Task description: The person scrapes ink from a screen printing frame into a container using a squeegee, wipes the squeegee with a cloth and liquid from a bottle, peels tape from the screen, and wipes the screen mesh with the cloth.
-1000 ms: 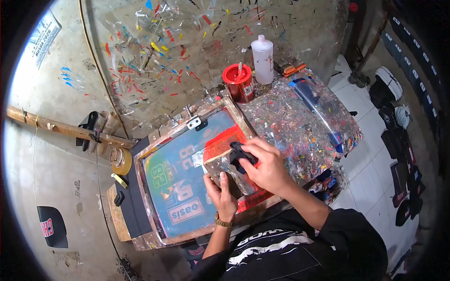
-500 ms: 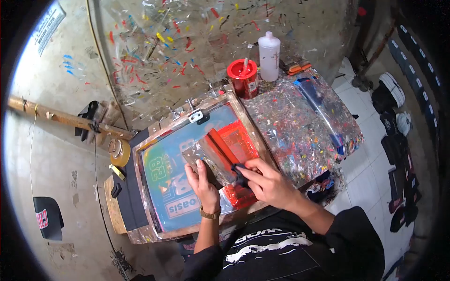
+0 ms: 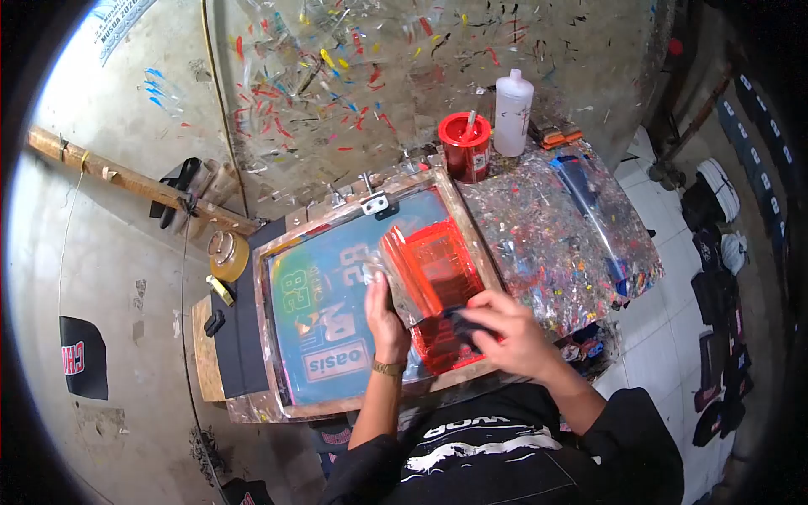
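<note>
In front of me, a wooden-framed printing screen with blue mesh shows several pale designs, one reading "oasis". Thick red ink covers its right side. A squeegee, tilted over the mesh and coated red along one edge, is held from its left side by my left hand; some of those fingers are hidden behind it. My right hand is closed around a small black tool at the squeegee's lower end. Motion blurs this tool, so its exact kind is unclear.
Behind the screen stand a red ink pot with a stick and a whitish plastic bottle. A clear roll lies on the paint-spattered table. At left are a tape roll and a dark board.
The squeegee has tilted, and more of the red ink below it shows. My right hand has moved slightly right and down with the black tool. The camera view has shifted.
</note>
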A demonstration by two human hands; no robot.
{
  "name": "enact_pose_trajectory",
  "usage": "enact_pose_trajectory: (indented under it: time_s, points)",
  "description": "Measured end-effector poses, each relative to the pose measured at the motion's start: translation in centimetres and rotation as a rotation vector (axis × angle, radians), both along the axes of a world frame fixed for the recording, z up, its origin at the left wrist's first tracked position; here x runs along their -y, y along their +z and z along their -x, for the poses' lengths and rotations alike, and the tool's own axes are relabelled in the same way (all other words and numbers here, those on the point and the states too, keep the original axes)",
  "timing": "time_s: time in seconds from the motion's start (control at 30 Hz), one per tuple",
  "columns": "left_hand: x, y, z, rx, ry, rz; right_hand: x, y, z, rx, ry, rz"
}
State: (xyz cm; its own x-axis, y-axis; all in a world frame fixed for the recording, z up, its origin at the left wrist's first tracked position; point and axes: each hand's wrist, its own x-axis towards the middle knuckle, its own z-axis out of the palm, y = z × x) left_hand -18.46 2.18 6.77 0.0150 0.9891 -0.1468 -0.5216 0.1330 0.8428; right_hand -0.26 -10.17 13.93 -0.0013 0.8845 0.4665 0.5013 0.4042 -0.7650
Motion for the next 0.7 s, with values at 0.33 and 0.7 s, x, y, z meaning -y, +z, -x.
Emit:
enact_pose_trajectory:
  time_s: [0.33,0.7]
  points:
    - [4.4,-1.0,-4.1,0.639,-0.872,0.195,-7.0,3.2,-0.7,-0.459,-0.101,0.046]
    - [1.8,-9.1,-2.1,0.791,-0.644,-0.004,-1.1,2.2,4.3,-0.117,0.002,0.134]
